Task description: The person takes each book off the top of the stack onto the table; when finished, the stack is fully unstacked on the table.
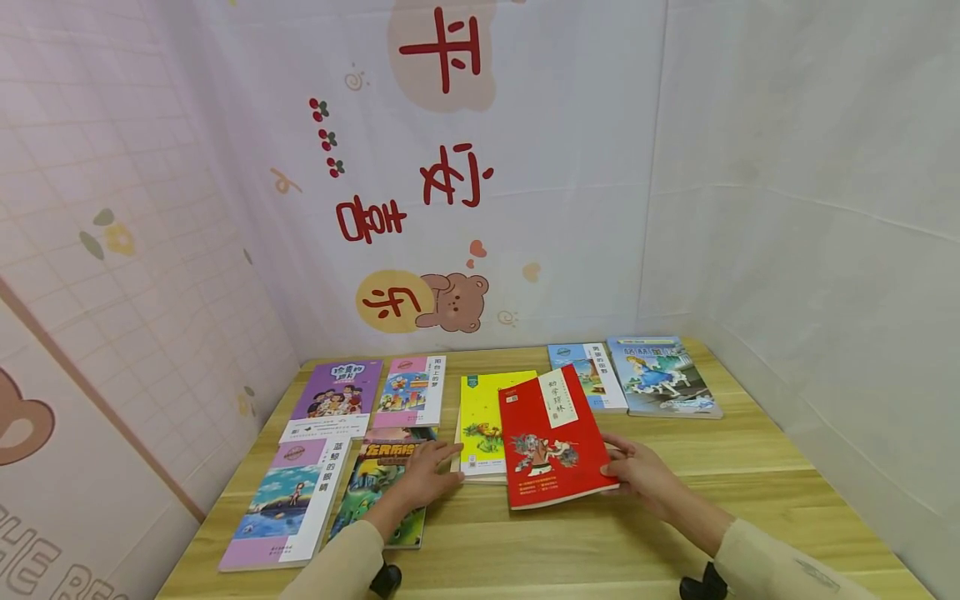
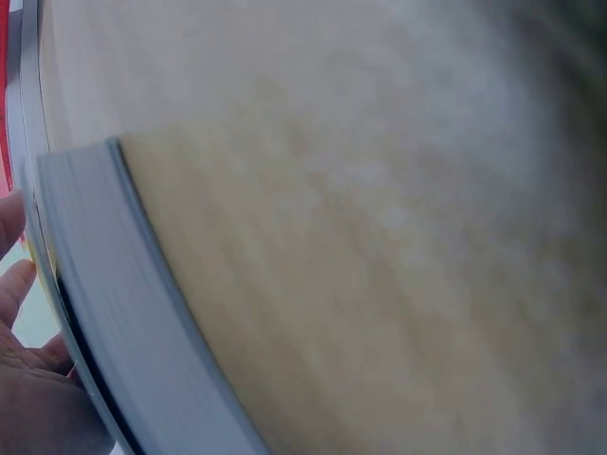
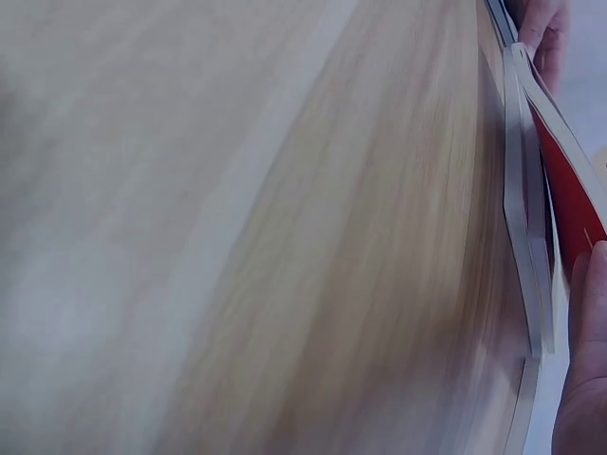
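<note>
My right hand point(image 1: 637, 475) grips the right edge of a red book point(image 1: 551, 442), thumb on its cover. In the right wrist view the red book point(image 3: 569, 204) slants up toward my right hand point(image 3: 586, 365), above other books. Partly beneath it lies a yellow book point(image 1: 480, 425) with a tiger picture, on top of a pale-edged book point(image 1: 483, 479). My left hand point(image 1: 429, 475) reaches over a green comic book point(image 1: 375, 487), its fingertips right at the yellow book's left edge. Only part of the left hand point(image 2: 38, 389) shows in the left wrist view, beside book edges.
A purple book point(image 1: 337, 392), a pink book point(image 1: 408, 400) and a book with a sea picture point(image 1: 281, 504) lie at the left. Two blue books, one narrower point(image 1: 588, 379) and one larger point(image 1: 663, 379), lie at the back right. Cloth walls point(image 1: 562, 208) enclose the wooden table point(image 1: 757, 500).
</note>
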The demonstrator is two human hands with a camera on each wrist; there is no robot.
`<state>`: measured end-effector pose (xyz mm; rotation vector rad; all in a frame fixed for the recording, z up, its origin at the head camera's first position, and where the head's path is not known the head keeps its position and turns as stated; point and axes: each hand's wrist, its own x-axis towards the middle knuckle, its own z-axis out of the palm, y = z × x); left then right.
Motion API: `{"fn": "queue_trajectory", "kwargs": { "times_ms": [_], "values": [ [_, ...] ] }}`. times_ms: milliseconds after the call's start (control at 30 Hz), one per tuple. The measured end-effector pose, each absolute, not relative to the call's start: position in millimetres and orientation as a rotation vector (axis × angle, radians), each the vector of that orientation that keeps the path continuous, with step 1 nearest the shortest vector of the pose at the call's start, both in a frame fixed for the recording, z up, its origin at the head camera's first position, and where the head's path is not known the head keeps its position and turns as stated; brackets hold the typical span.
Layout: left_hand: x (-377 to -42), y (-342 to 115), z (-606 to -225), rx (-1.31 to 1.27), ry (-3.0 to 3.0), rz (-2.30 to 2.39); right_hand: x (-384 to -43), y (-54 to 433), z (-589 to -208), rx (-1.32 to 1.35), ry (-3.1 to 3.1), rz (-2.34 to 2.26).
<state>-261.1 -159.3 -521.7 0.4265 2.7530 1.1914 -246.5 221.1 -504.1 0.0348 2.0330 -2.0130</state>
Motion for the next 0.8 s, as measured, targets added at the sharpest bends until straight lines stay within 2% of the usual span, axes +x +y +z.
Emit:
{"fn": "queue_trajectory", "kwargs": {
  "times_ms": [400, 800],
  "values": [
    [-260.7, -160.9, -522.4, 0.444, 2.74, 1.199, -234.0, 260.5, -499.3, 0.007, 2.019, -2.015],
    [-260.0, -161.3, -522.3, 0.443, 2.735, 1.206, -216.8, 295.9, -497.5, 0.097, 2.013, -2.011]
  ]
}}
